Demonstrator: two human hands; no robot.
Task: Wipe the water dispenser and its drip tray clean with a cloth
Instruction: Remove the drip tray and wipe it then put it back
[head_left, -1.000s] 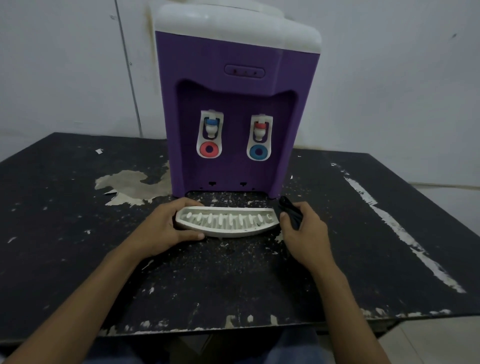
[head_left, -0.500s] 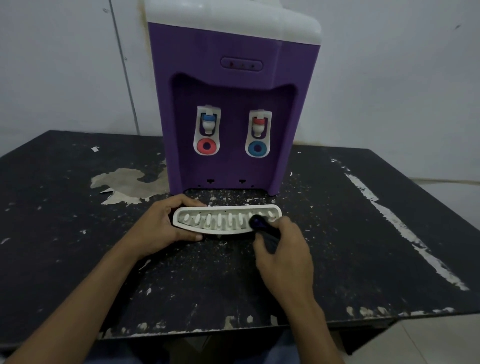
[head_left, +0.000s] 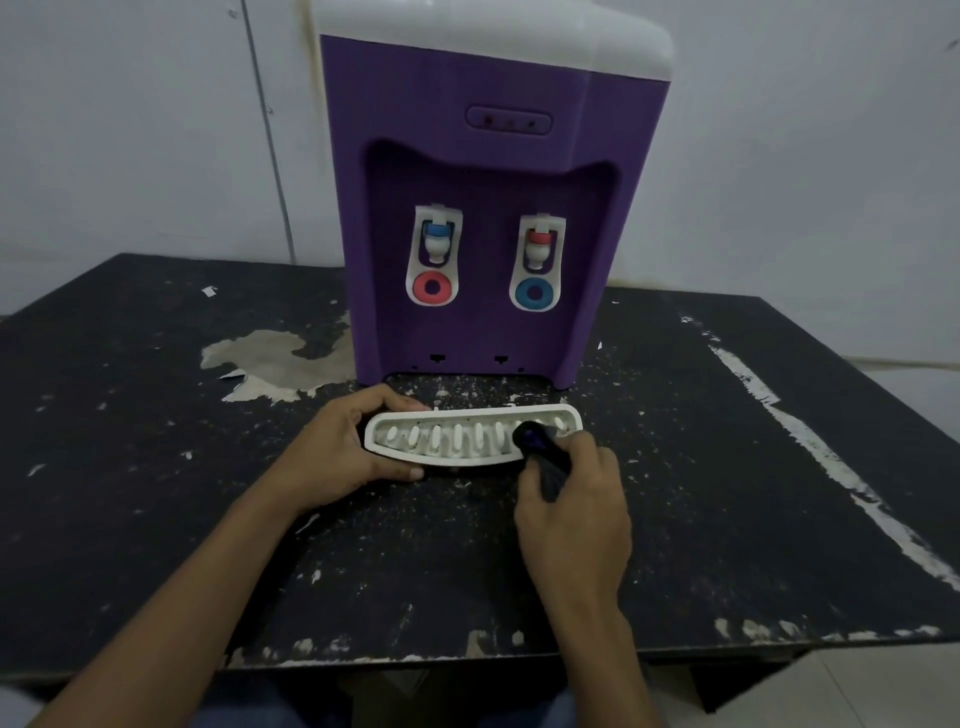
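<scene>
A purple water dispenser (head_left: 483, 171) with a white top stands at the back of the table, two taps in its recess. Its white slotted drip tray (head_left: 447, 439) lies detached on the table just in front of it. My left hand (head_left: 345, 449) grips the tray's left end, thumb on the front edge and fingers over the back rim. My right hand (head_left: 576, 499) holds a dark bunched cloth (head_left: 540, 449) and presses its tip onto the tray's right part.
The black table (head_left: 727, 467) is worn, with peeled patches at the left of the dispenser and a pale streak on the right. Crumbs and specks lie around the tray. A pale wall stands behind. The table's front edge is near my body.
My right hand brought the cloth from beside the tray's right end onto the tray's right part. My left hand kept its grip on the left end. The view moved slightly closer.
</scene>
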